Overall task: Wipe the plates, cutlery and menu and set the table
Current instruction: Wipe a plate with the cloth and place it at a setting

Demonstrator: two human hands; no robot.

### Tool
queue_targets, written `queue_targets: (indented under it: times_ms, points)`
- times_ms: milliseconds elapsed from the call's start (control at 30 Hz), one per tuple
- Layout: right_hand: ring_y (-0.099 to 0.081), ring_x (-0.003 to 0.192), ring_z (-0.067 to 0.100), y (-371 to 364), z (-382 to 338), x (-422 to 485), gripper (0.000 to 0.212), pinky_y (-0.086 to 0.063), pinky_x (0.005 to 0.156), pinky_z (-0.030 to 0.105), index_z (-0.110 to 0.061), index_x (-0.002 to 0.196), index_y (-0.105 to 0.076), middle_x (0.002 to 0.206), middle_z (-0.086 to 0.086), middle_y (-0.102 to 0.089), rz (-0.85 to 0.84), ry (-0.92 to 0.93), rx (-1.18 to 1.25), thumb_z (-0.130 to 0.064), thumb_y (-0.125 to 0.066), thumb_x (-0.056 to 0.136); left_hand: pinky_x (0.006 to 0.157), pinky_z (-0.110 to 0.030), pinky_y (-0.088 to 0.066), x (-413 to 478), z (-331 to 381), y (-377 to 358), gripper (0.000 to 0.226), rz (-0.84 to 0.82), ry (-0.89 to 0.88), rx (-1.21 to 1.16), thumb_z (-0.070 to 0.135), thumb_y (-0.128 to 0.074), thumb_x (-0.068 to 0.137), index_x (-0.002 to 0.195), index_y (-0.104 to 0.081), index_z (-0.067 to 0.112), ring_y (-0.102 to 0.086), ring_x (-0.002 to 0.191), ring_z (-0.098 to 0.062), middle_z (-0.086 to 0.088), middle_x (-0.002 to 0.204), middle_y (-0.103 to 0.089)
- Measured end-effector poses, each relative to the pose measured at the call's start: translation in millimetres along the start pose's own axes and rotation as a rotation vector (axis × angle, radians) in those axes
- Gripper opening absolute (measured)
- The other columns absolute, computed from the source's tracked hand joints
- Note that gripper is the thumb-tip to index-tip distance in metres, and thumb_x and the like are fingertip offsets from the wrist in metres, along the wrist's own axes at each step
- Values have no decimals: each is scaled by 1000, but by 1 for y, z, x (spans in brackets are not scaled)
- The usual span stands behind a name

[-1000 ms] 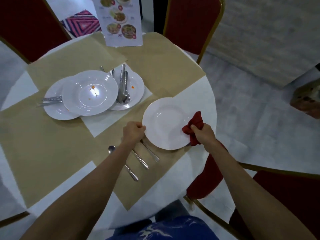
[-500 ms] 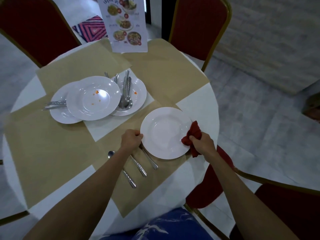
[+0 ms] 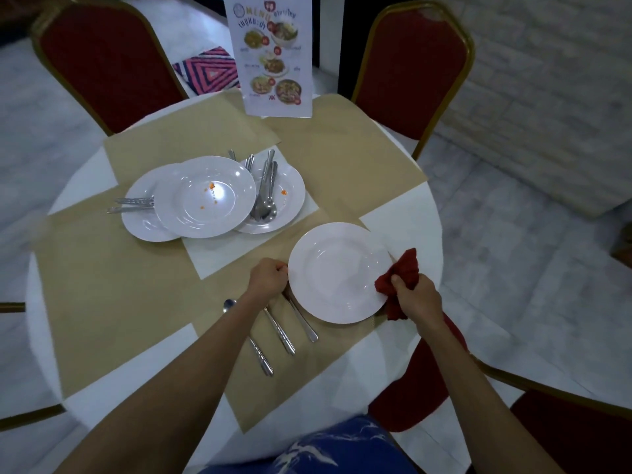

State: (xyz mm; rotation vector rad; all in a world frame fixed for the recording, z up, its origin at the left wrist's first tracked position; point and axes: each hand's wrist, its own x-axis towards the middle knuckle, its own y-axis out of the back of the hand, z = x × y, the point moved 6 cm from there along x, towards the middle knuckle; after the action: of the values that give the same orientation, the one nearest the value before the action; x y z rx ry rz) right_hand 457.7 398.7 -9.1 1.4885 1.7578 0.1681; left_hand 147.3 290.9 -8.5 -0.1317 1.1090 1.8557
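Observation:
A clean white plate (image 3: 337, 268) lies at the near right of the round table (image 3: 410, 220). My left hand (image 3: 268, 278) grips its left rim. My right hand (image 3: 415, 297) is closed on a bunched red cloth (image 3: 402, 271) at the plate's right rim. Three pieces of cutlery (image 3: 280, 333) lie side by side just left of the plate, partly under my left arm. Farther back left, three overlapping white plates (image 3: 205, 196) carry orange crumbs, with spoons and forks (image 3: 265, 196) lying on them. A standing menu (image 3: 272, 54) is at the table's far edge.
Tan paper mats (image 3: 113, 289) cover the white tablecloth. Red chairs with gold frames stand at the far left (image 3: 106, 63), the far right (image 3: 413, 73) and the near right (image 3: 581, 436). A striped mat (image 3: 208, 71) lies on the floor behind the table.
The camera view has shifted, so the table sits lower in frame. Both hands have kept hold of the plate and the cloth with little relative movement.

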Motion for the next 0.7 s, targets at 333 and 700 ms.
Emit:
queue_targets:
  times_ms: [333, 700]
  points:
    - [-65, 100, 20, -46, -76, -50, 17, -54, 93, 41, -23, 110, -61, 104, -3, -70, -246, 225, 56, -34, -65, 98, 80, -34, -56, -16, -13, 48, 27, 71, 16, -246, 10, -46, 100, 110, -71, 5, -71, 90, -24, -7, 100, -76]
    - [-76, 85, 30, -153, -145, -118, 51, -62, 80, 54, -20, 109, -40, 107, 15, -73, -439, 209, 228, -51, -70, 82, 68, -29, -50, -14, -90, 116, 19, 90, 108, -587, 13, -51, 100, 116, -60, 12, -66, 78, -18, -11, 100, -73]
